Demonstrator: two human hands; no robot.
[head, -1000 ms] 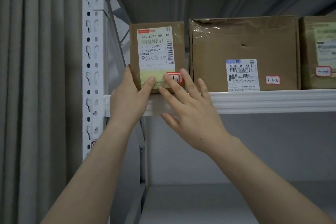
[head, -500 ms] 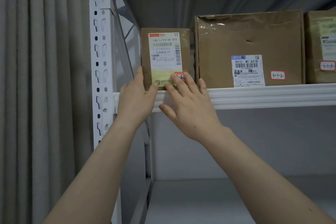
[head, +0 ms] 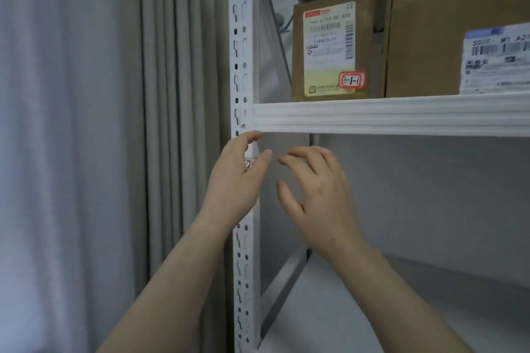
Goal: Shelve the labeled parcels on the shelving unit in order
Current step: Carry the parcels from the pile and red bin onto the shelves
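From where I watch, the placing step looks finished: both hands are off the parcels and hang below the shelf edge (head: 390, 115), holding nothing. Starting at the left, the white slotted upright (head: 240, 71) carries a tag reading 3-1 near its top. My left hand (head: 235, 180) sits in front of that upright just under the shelf, grip released, fingers loosely curled with the thumb near the shelf's underside, forearm rising from the lower left. Just beside it, my right hand (head: 318, 195) is also released, fingers spread and slightly blurred, palm turned toward the empty bay below. Above, the small parcel (head: 332, 49) marked 3-1-1 stands upright at the shelf's left end, and the larger parcel (head: 459, 34) stands just to its right. I judge the next move calls for fetching the next labeled parcel and matching its number to a slot.
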